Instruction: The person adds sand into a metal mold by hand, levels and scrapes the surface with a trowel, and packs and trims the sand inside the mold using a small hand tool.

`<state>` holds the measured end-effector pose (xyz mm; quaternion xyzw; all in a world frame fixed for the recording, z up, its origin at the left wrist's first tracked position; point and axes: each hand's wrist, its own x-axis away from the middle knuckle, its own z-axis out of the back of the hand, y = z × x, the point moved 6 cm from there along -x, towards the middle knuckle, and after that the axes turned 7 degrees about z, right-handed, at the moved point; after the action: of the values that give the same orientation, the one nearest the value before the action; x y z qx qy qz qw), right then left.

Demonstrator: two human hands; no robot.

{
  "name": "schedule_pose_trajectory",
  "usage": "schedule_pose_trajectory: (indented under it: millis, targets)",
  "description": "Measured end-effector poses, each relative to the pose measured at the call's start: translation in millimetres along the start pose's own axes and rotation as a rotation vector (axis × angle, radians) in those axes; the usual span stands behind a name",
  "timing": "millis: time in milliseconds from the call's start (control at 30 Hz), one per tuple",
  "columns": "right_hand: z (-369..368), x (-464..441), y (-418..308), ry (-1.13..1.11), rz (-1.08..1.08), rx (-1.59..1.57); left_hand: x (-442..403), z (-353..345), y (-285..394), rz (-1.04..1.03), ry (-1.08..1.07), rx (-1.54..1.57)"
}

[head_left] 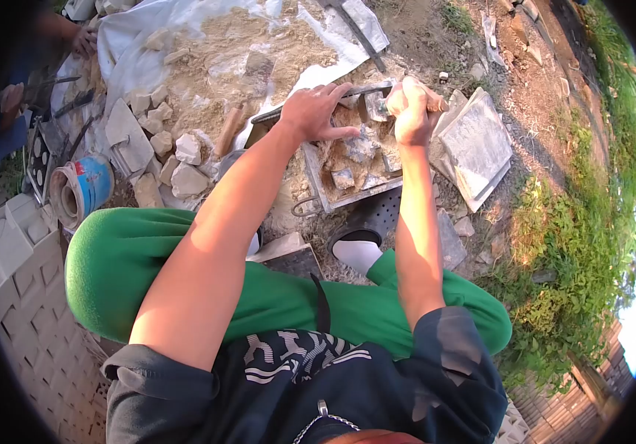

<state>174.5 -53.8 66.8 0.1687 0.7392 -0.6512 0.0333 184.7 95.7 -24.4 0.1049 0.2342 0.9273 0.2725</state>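
Note:
A shallow metal-edged tray (323, 194) holding sandy material and several stone pieces (343, 178) lies before my feet. My left hand (316, 112) rests at its far left edge, fingers spread, by a dark metal bar (266, 116). In my right hand (411, 117) is a wooden handle (435, 102), fingers wrapped round it, above the tray's far right corner. A flat metal blade (377, 106) shows just left of that fist; whether it joins the handle is unclear.
Stacked square slabs (477, 144) lie right of the tray. Broken stones (187, 177) and a blue bucket (90, 185) stand left. A sand pile (221, 44) on white sheeting lies beyond. Another person's hand (85, 41) shows at upper left. Plants (562, 251) grow at right.

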Motion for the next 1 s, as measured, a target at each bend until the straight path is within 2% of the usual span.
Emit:
schedule_pose_trajectory:
  millis: [33,67,100,133,233,300,367,467,500,567,600,633,700,733,833,900,1000]
  targets:
    - [6,4,6,0.036,0.030,-0.027,-2,3,-1,0.006,0.006,0.000]
    - [6,5,23,-0.056,0.009,0.086,-2,4,-1,0.011,-0.016,0.003]
    - [-2,4,28,-0.184,-0.149,0.181,0,4,1,0.013,-0.043,0.008]
    - [-5,3,15,-0.186,-0.135,0.164,0,5,3,0.034,-0.106,0.006]
    - [-1,7,-16,-0.151,0.043,0.054,0,1,2,0.014,-0.060,-0.057]
    - [0,15,13,-0.264,-0.116,0.074,0,-1,1,-0.018,-0.022,-0.055]
    - [10,14,11,-0.293,-0.119,0.152,3,-4,5,-0.057,0.018,-0.057]
    - [17,26,-23,-0.110,0.116,-0.003,4,0,9,-0.057,-0.020,-0.127]
    - [19,28,-14,0.000,0.066,0.025,3,-1,9,-0.068,-0.016,-0.130]
    - [20,1,-15,-0.119,-0.094,-0.084,3,-3,10,-0.107,0.048,-0.164]
    - [16,-4,-23,-0.115,-0.134,-0.086,3,-4,10,-0.075,-0.024,-0.146]
    - [14,-4,-30,-0.106,-0.108,-0.084,2,-3,10,-0.095,-0.012,-0.160]
    - [8,5,-55,-0.134,0.125,0.080,16,-4,14,-0.072,0.167,-0.177]
    - [6,8,-55,-0.069,0.089,-0.044,19,-5,16,-0.042,0.191,-0.168]
    - [10,14,-31,-0.037,0.051,-0.150,26,-7,26,0.036,0.275,-0.206]
    - [5,22,-28,-0.030,0.093,-0.043,34,-8,34,0.073,0.296,-0.160]
    - [2,22,-36,-0.038,0.104,0.102,36,-7,43,0.016,0.240,-0.185]
